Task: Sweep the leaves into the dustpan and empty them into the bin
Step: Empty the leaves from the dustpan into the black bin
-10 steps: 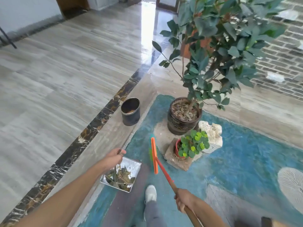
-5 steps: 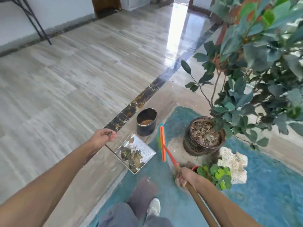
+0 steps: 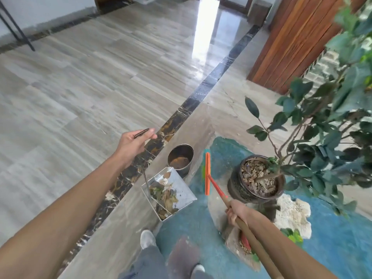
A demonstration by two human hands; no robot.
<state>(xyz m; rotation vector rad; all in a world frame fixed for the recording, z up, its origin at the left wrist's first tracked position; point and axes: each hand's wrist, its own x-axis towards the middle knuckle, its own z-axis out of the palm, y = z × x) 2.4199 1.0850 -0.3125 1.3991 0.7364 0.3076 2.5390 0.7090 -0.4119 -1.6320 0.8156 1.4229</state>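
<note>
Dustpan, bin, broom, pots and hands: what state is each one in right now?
Dustpan: lifted, holding dry leaves, next to the bin.
Bin: upright, open, brown matter inside.
Broom: held, orange head over the blue floor.
Left hand: grips the dustpan's thin handle.
Right hand: grips the broom's stick.
Big pot: upright, dry leaves on its soil.

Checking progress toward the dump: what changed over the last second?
The left hand raised the dustpan by its thin handle and carried it to the bin; the pan's far edge now sits just by the bin's rim. Dry leaves remain in the pan, none tipped yet. The right hand keeps its grip on the broom, which stays beside the pan.
</note>
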